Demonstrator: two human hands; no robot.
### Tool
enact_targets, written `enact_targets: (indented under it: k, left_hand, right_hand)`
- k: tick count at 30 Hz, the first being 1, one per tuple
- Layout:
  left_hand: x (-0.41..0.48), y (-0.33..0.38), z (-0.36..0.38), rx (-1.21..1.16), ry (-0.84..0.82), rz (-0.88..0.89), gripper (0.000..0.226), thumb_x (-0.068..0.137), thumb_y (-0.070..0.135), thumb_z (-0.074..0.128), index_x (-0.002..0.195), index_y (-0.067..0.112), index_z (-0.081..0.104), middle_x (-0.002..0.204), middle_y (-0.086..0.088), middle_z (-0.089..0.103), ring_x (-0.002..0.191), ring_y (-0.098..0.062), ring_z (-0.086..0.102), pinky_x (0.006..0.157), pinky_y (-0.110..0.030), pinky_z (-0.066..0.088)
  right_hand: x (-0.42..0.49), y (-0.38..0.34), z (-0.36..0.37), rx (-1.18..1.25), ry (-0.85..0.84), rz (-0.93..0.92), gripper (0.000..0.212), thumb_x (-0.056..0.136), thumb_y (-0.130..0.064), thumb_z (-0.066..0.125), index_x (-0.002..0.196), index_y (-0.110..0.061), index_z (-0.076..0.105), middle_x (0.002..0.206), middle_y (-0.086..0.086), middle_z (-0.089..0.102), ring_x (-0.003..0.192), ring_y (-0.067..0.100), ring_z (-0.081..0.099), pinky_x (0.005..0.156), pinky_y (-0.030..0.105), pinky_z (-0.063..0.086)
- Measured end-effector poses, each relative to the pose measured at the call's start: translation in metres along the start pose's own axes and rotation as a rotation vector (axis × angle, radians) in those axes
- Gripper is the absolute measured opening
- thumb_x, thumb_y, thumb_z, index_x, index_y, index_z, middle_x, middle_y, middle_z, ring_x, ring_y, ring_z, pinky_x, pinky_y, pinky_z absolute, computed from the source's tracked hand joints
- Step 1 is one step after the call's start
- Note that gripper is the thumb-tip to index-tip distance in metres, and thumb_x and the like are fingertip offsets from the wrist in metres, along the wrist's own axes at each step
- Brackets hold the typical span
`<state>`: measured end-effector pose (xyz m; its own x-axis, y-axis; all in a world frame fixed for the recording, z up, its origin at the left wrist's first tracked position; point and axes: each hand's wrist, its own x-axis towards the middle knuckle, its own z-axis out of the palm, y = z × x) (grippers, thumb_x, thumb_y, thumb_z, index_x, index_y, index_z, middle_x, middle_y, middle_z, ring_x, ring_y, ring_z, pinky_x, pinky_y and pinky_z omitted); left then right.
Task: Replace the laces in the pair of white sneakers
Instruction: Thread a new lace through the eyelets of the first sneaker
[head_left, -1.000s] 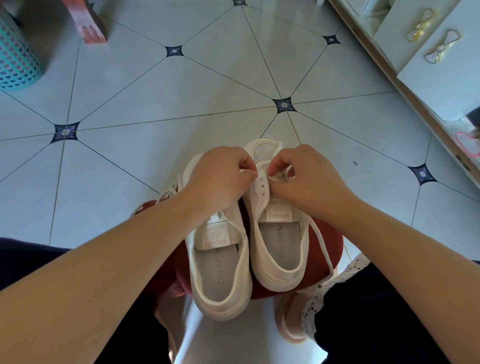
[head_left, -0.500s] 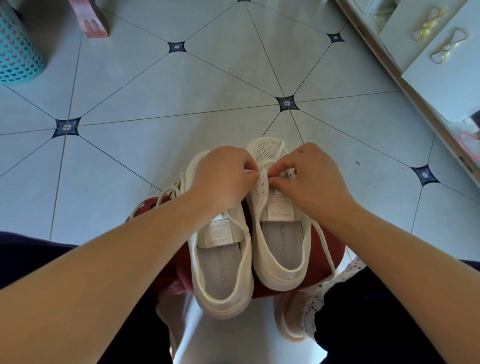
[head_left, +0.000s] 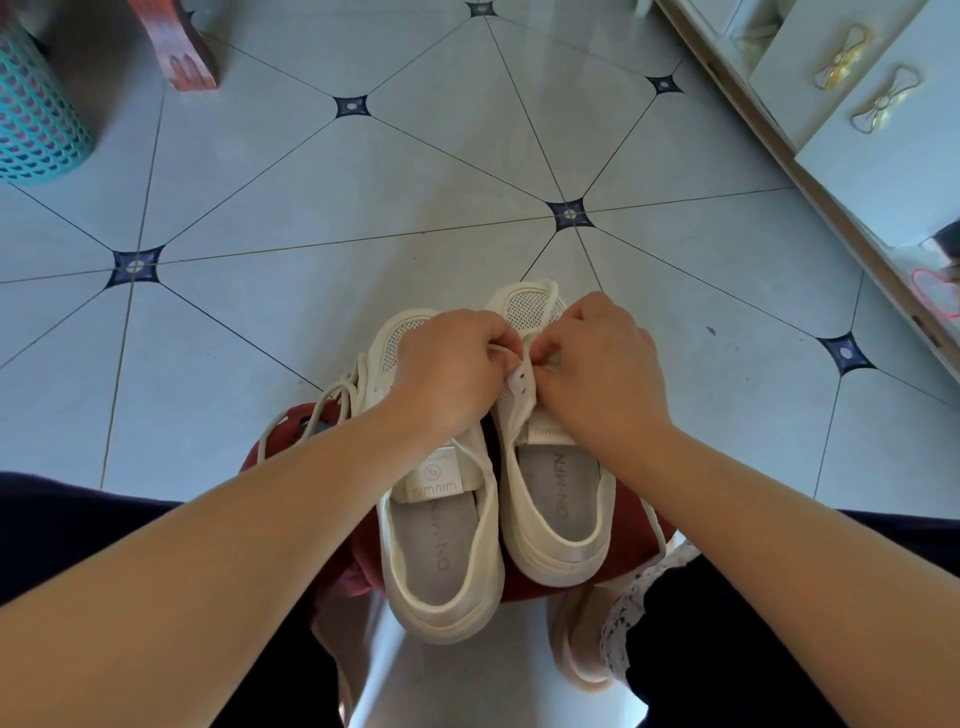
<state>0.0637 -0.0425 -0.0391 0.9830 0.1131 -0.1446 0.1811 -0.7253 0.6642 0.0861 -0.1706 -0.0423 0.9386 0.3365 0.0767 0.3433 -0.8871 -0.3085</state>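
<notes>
1. The left sneaker (head_left: 441, 551) is sitting on a red stool (head_left: 631, 519) between our knees, raised off the floor (head_left: 363, 249), likely so we are reaching eyelets comfortably; its loose lace (head_left: 311, 415) is trailing leftward.
2. Our left hand (head_left: 452, 374) is lying over its forefoot, fingers curled, pinching a lace strand (head_left: 500, 350) beside the neighbouring shoe.
3. The right sneaker (head_left: 558, 519) is sitting just beside the first; we are seemingly threading its eyelets nearest the toe.
4. Our right hand (head_left: 597, 374) is pinching that shoe's eyelet flap with curled fingers, probably steadying it.
5. Both long axes are running away from us, toes pointing forward, heels facing us.
</notes>
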Motion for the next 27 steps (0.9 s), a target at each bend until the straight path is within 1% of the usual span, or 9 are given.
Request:
enact_targets:
  k: [3, 6, 8, 10, 12, 16, 19, 24, 27]
  left_hand:
    - [0.002, -0.001, -0.001, 0.014, 0.012, 0.01, 0.013, 0.084, 0.018, 0.058, 0.082, 0.026, 0.068, 0.095, 0.001, 0.065, 0.095, -0.02, 0.057, 0.087, -0.039, 0.044]
    - [0.001, 0.0, -0.001, 0.014, 0.037, 0.074, 0.016, 0.086, 0.022, 0.056, 0.085, 0.017, 0.071, 0.092, -0.002, 0.065, 0.093, -0.021, 0.058, 0.084, -0.039, 0.045]
    - [-0.001, 0.001, 0.001, 0.025, 0.059, 0.113, 0.03, 0.083, 0.04, 0.053, 0.092, 0.015, 0.069, 0.095, -0.003, 0.064, 0.097, -0.021, 0.056, 0.087, -0.038, 0.044]
    - [-0.006, 0.002, 0.001, 0.059, 0.056, 0.115, 0.056, 0.068, 0.059, 0.053, 0.108, 0.02, 0.06, 0.109, 0.002, 0.055, 0.109, -0.017, 0.045, 0.094, -0.033, 0.036]
    - [-0.01, 0.0, 0.0, 0.109, 0.061, 0.138, 0.067, 0.059, 0.065, 0.055, 0.111, 0.023, 0.055, 0.107, 0.007, 0.046, 0.107, -0.013, 0.038, 0.089, -0.028, 0.03]
    - [-0.011, -0.006, -0.002, 0.031, 0.125, 0.101, 0.038, 0.069, 0.04, 0.071, 0.094, 0.021, 0.048, 0.091, 0.005, 0.05, 0.088, -0.014, 0.047, 0.073, -0.026, 0.037]
    - [-0.013, -0.004, -0.001, -0.037, 0.071, 0.042, 0.029, 0.074, 0.03, 0.069, 0.088, 0.022, 0.045, 0.074, 0.008, 0.057, 0.073, -0.011, 0.053, 0.061, -0.022, 0.039]
    - [-0.017, 0.001, 0.003, 0.009, 0.086, 0.015, 0.012, 0.075, 0.023, 0.06, 0.084, 0.024, 0.052, 0.071, 0.009, 0.056, 0.075, -0.014, 0.055, 0.064, -0.027, 0.04]
    - [-0.019, 0.003, 0.007, 0.042, 0.11, 0.016, 0.011, 0.077, 0.025, 0.057, 0.087, 0.021, 0.055, 0.076, 0.006, 0.06, 0.076, -0.016, 0.056, 0.065, -0.029, 0.043]
  right_hand:
    - [-0.005, 0.001, 0.003, 0.081, 0.07, 0.018, 0.011, 0.082, -0.027, 0.063, 0.082, -0.019, 0.071, 0.089, -0.006, 0.039, 0.089, 0.018, 0.047, 0.076, 0.027, 0.024]
    - [-0.005, 0.001, 0.003, 0.162, 0.052, 0.044, 0.011, 0.081, -0.027, 0.064, 0.081, -0.018, 0.071, 0.089, -0.006, 0.042, 0.088, 0.017, 0.048, 0.077, 0.031, 0.036]
    - [-0.003, 0.001, 0.001, 0.181, 0.003, 0.03, 0.012, 0.081, -0.026, 0.063, 0.083, -0.016, 0.068, 0.091, -0.004, 0.041, 0.088, 0.017, 0.048, 0.074, 0.031, 0.04]
    - [-0.001, 0.004, -0.004, 0.152, -0.072, -0.024, 0.012, 0.08, -0.022, 0.063, 0.088, -0.014, 0.066, 0.095, -0.003, 0.039, 0.088, 0.017, 0.047, 0.069, 0.026, 0.037]
    - [0.001, 0.008, -0.009, 0.123, -0.137, -0.073, 0.012, 0.081, -0.02, 0.063, 0.091, -0.013, 0.065, 0.1, -0.001, 0.039, 0.086, 0.018, 0.048, 0.068, 0.024, 0.036]
    - [0.0, 0.01, -0.021, 0.123, -0.151, -0.097, 0.012, 0.084, -0.023, 0.061, 0.089, -0.012, 0.063, 0.101, -0.003, 0.037, 0.079, 0.018, 0.054, 0.071, 0.028, 0.047]
    - [-0.002, 0.012, -0.029, 0.129, -0.157, -0.114, 0.01, 0.084, -0.021, 0.06, 0.086, -0.012, 0.063, 0.099, -0.004, 0.04, 0.08, 0.016, 0.055, 0.073, 0.027, 0.048]
    - [-0.007, 0.015, -0.041, 0.145, -0.151, -0.126, 0.005, 0.082, -0.018, 0.062, 0.079, -0.014, 0.061, 0.096, -0.004, 0.042, 0.077, 0.012, 0.053, 0.07, 0.024, 0.045]
    - [-0.011, 0.023, -0.05, 0.005, -0.162, -0.153, 0.007, 0.082, -0.024, 0.061, 0.077, -0.02, 0.058, 0.095, -0.006, 0.038, 0.069, 0.006, 0.045, 0.064, 0.022, 0.038]
